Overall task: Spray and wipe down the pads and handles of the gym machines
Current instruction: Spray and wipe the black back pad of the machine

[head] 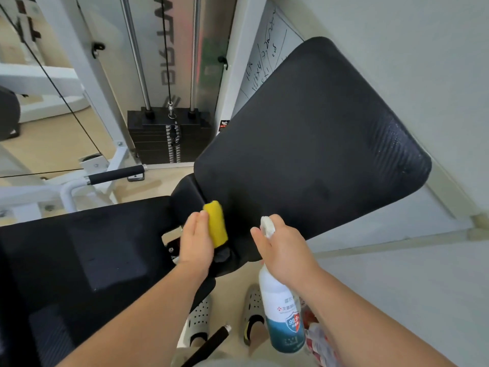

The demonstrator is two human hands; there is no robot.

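Black back pad (312,144), tilted up against the wall, with droplets glistening on its far right corner: best wiped by drawing the yellow sponge (215,223), now at its lower left edge, across in overlapping strokes toward that wet patch. The left hand (195,242) pinches the sponge between pressed-together fingers; the right hand (285,250) wraps the spray bottle (281,308) neck, forefinger extended beside the nozzle.

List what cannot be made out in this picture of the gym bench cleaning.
- Head view: the spray bottle trigger is hidden under the right hand.
- The small print on its label is too small to read.
- The sponge is partly hidden behind the left hand.
- The whiteboard writing is cut off by the back pad.
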